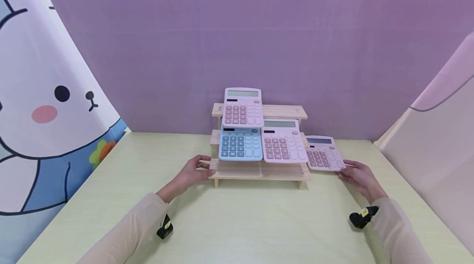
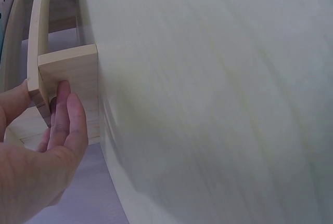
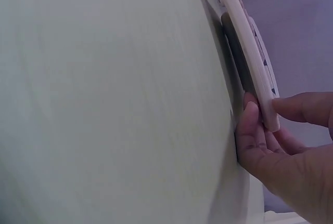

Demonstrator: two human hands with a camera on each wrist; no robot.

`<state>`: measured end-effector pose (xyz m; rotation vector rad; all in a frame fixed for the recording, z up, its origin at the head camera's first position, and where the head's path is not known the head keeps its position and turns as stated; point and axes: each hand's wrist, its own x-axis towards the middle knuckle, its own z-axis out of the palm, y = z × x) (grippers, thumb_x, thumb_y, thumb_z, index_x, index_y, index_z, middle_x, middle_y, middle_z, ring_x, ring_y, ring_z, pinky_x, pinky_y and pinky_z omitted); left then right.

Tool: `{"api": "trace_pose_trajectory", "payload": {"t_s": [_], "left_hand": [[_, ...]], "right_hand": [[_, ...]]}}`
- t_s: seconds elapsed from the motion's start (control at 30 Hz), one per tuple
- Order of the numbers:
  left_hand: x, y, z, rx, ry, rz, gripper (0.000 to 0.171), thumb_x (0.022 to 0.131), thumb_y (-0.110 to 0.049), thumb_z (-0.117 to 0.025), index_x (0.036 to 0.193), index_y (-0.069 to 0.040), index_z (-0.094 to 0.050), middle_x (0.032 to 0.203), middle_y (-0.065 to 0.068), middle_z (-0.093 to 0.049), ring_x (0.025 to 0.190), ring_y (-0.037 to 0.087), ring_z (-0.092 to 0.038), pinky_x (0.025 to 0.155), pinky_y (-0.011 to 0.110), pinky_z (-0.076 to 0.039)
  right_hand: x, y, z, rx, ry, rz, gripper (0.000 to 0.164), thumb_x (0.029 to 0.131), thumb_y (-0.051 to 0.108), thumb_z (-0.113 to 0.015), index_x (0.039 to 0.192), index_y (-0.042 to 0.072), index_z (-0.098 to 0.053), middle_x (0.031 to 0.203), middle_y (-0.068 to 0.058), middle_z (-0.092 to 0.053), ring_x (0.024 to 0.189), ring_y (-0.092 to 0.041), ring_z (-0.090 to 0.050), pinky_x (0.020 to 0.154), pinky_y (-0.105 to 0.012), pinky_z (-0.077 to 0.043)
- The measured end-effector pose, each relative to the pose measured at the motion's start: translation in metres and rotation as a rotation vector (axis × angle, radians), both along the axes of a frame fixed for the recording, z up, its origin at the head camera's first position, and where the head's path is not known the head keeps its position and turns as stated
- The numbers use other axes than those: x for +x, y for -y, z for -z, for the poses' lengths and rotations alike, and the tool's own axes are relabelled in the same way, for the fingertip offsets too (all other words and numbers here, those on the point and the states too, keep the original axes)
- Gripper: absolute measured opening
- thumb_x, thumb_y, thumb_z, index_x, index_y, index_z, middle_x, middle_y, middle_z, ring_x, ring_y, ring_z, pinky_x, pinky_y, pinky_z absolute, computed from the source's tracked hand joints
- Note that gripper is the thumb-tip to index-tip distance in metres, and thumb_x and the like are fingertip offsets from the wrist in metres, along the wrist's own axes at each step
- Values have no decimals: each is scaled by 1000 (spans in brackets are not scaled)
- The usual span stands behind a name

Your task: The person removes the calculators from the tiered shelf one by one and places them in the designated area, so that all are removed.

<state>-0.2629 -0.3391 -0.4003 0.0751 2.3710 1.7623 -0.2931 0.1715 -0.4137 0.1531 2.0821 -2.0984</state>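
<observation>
A three-tier wooden stand (image 1: pixel 259 169) is on the table. My left hand (image 1: pixel 195 170) holds the left end of its lowest shelf; in the left wrist view the thumb lies on the board (image 2: pixel 39 52) and the fingers (image 2: pixel 76 117) curl underneath. To the right of the stand, my right hand (image 1: pixel 361 178) pinches the lower right corner of a pink calculator (image 1: pixel 324 155), thumb on its face, fingers (image 3: pixel 251 117) beneath. On the stand, a pink calculator (image 1: pixel 242 109) leans at the top, over a blue calculator (image 1: pixel 240 145), with another pink calculator (image 1: pixel 284 142) beside the blue one.
A purple cloth (image 1: pixel 240 37) hangs behind the pale wood-grain table (image 1: pixel 252 223). At the left is a cloth (image 1: pixel 33 70) printed with a cartoon animal, and a light cloth (image 1: pixel 440 144) hangs along the right side.
</observation>
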Motion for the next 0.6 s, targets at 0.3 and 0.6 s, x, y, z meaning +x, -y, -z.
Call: {"api": "trace_pose_trajectory", "payload": {"t_s": [0.3,0.6], "left_hand": [[1,0,0,-2,-2,-2,53,84,-14,-66,129,-2,-40,112,20,-55,85,16,-59,81,36,-55],[2,0,-1,-12,-9,3,53,84,-14,-65,129,-2,-40,112,20,-54,85,16,-59,81,36,-55]], "right_hand": [[-3,0,4,149,-29,-30,62,89,-5,-46,136,-19,-7,80,9,-59,74,-2,-61,72,-18,-54],[-5,1,4,286,-46,-17,57,89,-4,-45,134,-19,-14,84,6,-56,73,-2,-61,70,-20,-54]]}}
